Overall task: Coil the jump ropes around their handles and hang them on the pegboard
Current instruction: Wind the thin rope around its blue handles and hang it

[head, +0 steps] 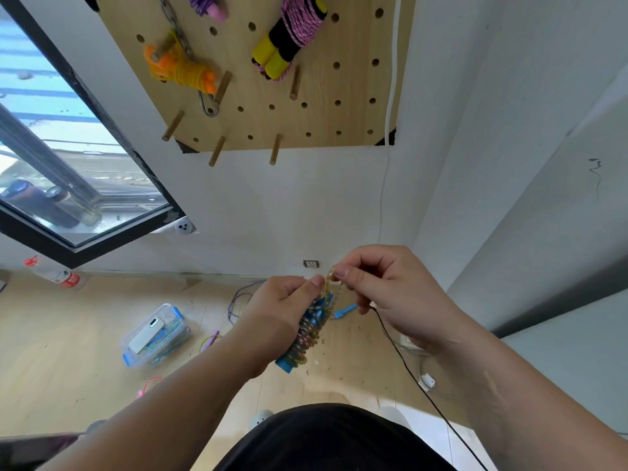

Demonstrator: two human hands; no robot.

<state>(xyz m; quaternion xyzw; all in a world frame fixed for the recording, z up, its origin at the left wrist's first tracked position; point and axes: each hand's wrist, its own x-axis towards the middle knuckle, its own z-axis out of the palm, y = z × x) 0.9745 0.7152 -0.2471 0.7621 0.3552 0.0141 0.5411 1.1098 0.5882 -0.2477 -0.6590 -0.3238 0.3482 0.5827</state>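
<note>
Head view: left hand (283,302) wraps around blue handles (289,363) with a beaded jump rope (307,329) coiled on them, fingers clamped on the bundle at centre frame. Right hand (384,290) at 3 o'clock of it, thumb and forefinger pinched together on the loose rope end (329,278) just above the coil. Wooden pegboard (350,107) at 12 o'clock on the wall carries three coiled ropes: orange-yellow (185,71), pink with yellow-black handles (289,39), purple (207,5) partly cut off. Clear plastic box (154,336) on the floor at 9 o'clock. More ropes (238,300) lie on the floor behind the hands.
</note>
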